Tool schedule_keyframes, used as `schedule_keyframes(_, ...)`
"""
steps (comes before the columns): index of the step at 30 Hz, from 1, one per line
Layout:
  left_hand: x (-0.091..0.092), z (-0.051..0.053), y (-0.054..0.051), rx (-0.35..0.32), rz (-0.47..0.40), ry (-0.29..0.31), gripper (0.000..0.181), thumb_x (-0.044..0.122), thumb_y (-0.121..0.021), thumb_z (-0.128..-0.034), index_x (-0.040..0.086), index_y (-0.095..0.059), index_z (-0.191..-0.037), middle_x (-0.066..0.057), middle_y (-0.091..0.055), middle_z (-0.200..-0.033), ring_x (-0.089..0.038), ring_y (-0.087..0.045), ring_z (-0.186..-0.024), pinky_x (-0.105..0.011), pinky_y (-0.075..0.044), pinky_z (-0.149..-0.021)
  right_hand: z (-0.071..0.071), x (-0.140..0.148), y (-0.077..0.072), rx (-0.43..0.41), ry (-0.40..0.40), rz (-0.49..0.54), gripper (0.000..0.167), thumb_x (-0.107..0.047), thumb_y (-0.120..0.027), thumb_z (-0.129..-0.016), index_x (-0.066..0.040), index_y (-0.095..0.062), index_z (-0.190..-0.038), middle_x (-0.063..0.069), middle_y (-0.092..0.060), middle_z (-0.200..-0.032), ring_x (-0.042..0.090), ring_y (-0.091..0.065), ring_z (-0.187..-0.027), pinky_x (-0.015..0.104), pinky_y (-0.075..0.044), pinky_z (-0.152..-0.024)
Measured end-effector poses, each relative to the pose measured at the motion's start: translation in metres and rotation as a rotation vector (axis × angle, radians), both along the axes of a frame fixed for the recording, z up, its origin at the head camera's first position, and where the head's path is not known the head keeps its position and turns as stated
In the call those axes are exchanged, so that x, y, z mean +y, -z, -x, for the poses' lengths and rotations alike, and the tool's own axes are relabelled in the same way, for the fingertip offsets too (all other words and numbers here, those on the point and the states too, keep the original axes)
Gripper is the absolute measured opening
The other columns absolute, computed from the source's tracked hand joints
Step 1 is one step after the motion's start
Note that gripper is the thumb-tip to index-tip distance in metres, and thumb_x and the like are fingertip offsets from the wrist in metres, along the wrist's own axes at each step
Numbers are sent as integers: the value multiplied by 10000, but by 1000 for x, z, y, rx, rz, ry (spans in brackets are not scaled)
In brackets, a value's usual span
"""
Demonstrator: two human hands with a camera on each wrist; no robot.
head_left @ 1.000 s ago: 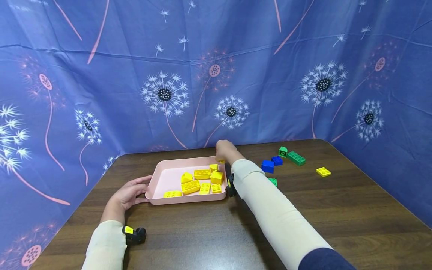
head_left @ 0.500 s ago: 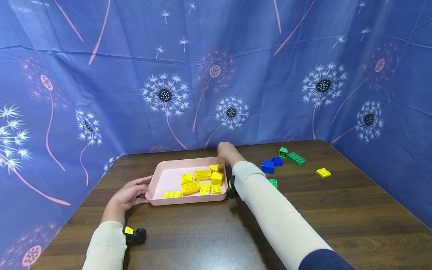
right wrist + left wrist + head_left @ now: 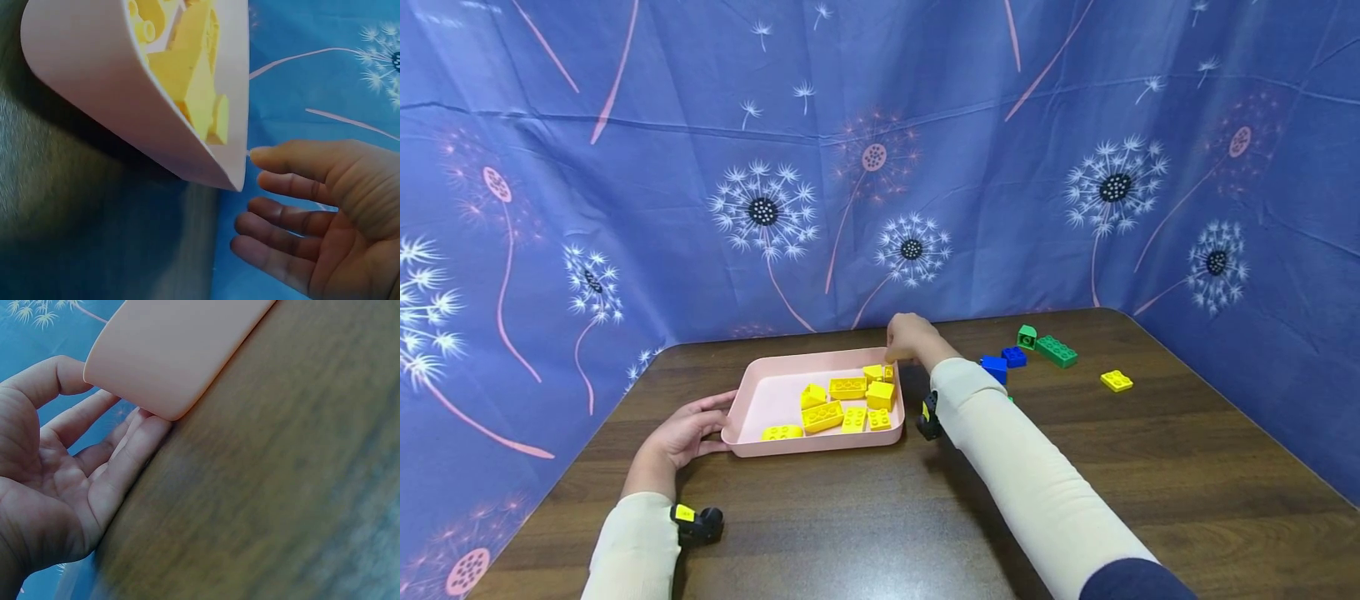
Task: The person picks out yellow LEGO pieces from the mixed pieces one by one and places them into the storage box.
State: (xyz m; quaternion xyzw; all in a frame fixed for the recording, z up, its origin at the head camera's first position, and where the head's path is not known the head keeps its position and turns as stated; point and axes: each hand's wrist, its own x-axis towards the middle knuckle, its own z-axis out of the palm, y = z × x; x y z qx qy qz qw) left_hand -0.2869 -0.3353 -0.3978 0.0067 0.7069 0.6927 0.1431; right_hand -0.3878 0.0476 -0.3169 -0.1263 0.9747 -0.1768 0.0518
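Note:
A shallow pink tray (image 3: 778, 397) lies on the table with several yellow toy bricks (image 3: 822, 416) inside, mostly toward its right half. At the tray's left end, my left hand (image 3: 683, 433) touches the outer wall and corner with relaxed, extended fingers. My right hand (image 3: 912, 337) is just beyond the back right corner of the tray. In the right wrist view, the fingers (image 3: 281, 219) are loosely bent with nothing between them. Beside that corner, a small yellow brick (image 3: 888, 373) sits inside the tray.
To the right are blue bricks (image 3: 994, 368), green bricks (image 3: 1056, 351) and a flat yellow brick (image 3: 1117, 381). Part of one green brick hides behind the right sleeve (image 3: 1000, 442). A blue dandelion-print curtain (image 3: 865, 208) hangs along the table's back and sides.
My right hand has let go of a small yellow brick in the tray's back right corner and shifted slightly right. My left hand stays at the tray's left end.

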Motion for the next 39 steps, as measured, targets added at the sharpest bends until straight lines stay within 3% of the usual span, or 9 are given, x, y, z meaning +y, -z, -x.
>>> schedule_keyframes(7,0,0,0,4,8,-10,655,28,-545,-917,25,-294,-1522,-10,-626,-1209,-125,-637,-981,-398,-554,-809,-10,13,-6,18,-65,98,131,-180,-782,-793,-92,-702,-847,38,-625,-787,178,-554,-588,299,-494,-506)
schedule_keyframes(14,0,-1,0,3,11,-13,659,27,-543,-915,23,-288,-1524,-17,-625,-1203,-126,-640,-975,-394,-556,-804,-24,37,-5,131,-262,210,247,-136,-773,-787,-30,-721,-1003,88,-676,-959,213,-603,-871,355,-520,-784)
schedule_keyframes(18,1,-1,0,6,3,-9,654,16,-544,-910,32,-309,-1520,-17,-632,-1196,-130,-642,-978,-398,-555,-806,-33,55,-4,178,-328,248,292,-127,-770,-781,-12,-706,-1041,122,-674,-1017,281,-630,-915,378,-523,-801)
schedule_keyframes(28,1,-1,-3,17,2,8,646,31,-549,-918,36,-315,-1520,-37,-621,-1227,-132,-634,-996,-406,-547,-828,-61,107,-4,264,-292,217,293,-164,-779,-787,-78,-702,-1056,75,-639,-1034,300,-615,-932,404,-510,-770)
schedule_keyframes(34,1,0,-1,12,11,5,655,16,-538,-918,20,-289,-1524,-12,-627,-1196,-127,-634,-991,-415,-543,-831,-68,144,0,316,-285,206,278,-134,-779,-788,-65,-708,-1047,100,-627,-1049,307,-616,-934,423,-513,-770)
schedule_keyframes(39,2,0,-1,15,16,1,665,21,-540,-916,13,-274,-1525,-28,-615,-1220,-125,-632,-989,-414,-544,-831,-70,175,1,353,-221,181,274,-136,-786,-787,-43,-708,-1033,127,-628,-1054,304,-638,-920,460,-521,-781)
